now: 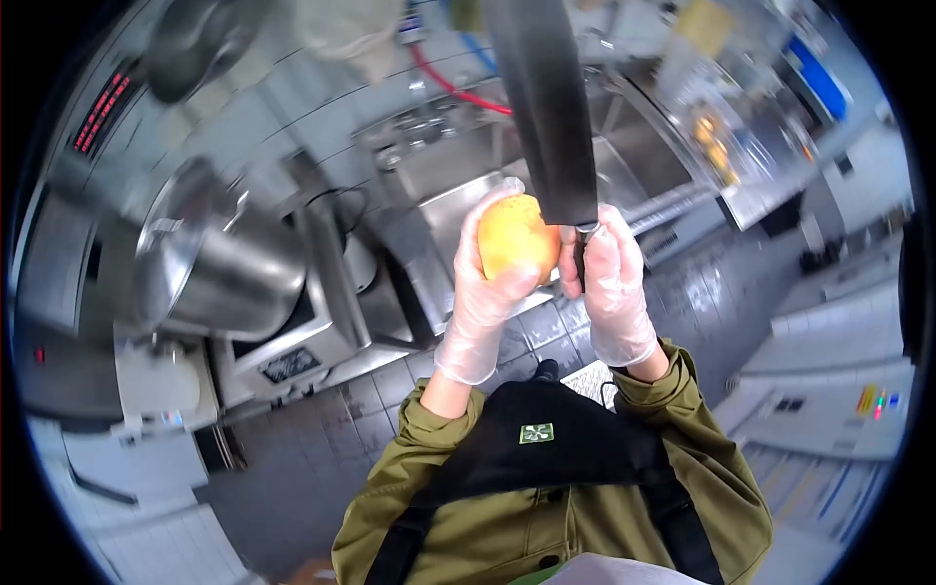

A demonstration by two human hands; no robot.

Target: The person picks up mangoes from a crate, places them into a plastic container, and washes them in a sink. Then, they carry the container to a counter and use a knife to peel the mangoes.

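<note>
A round orange-yellow citrus fruit [514, 237] rests in my left hand [485, 302], with the fingers and thumb wrapped around its left and lower sides. My right hand [617, 283] grips the black handle of a large, broad-bladed kitchen knife [551, 107]. The dark blade points up and away from me, with its lower end close beside the fruit. Clear plastic gloves cover both hands. They are close together in front of my chest, over the front edge of the sink counter in this view.
Ahead is a stainless steel sink [458, 210] with a red hose [458, 93] above it. A big steel pot [234, 268] stands on a cooker at the left. Yellowish items [717, 146] lie on the right counter. Dark floor tiles [322, 439] look wet.
</note>
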